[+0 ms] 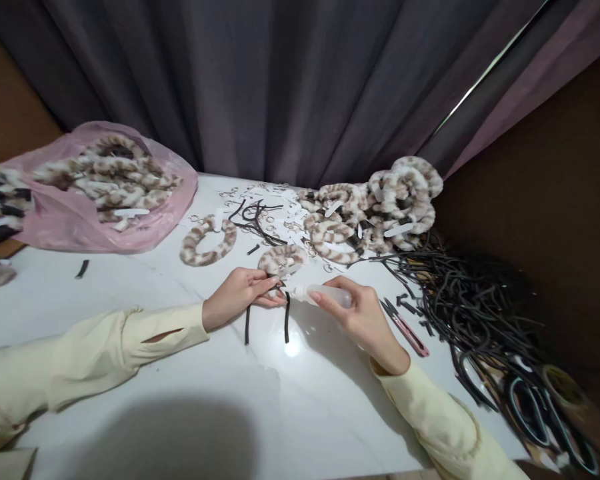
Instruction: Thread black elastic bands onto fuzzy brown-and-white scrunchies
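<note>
Ring (283, 257) is sitting in pinched left grip (243, 291); right grip (366, 320) is clasping bottle (337, 295) opposite. Oversqueezing might be soiling ring.

So there's this fluffy brown-and-white faux-fur ring (283, 259), tilted, with thin black cord (287, 319) at its near side, two loose ends dangling. Just right of it, a translucent white plastic squeeze bottle (336, 295) lies nearly level, nozzle pointing ringward.
</note>
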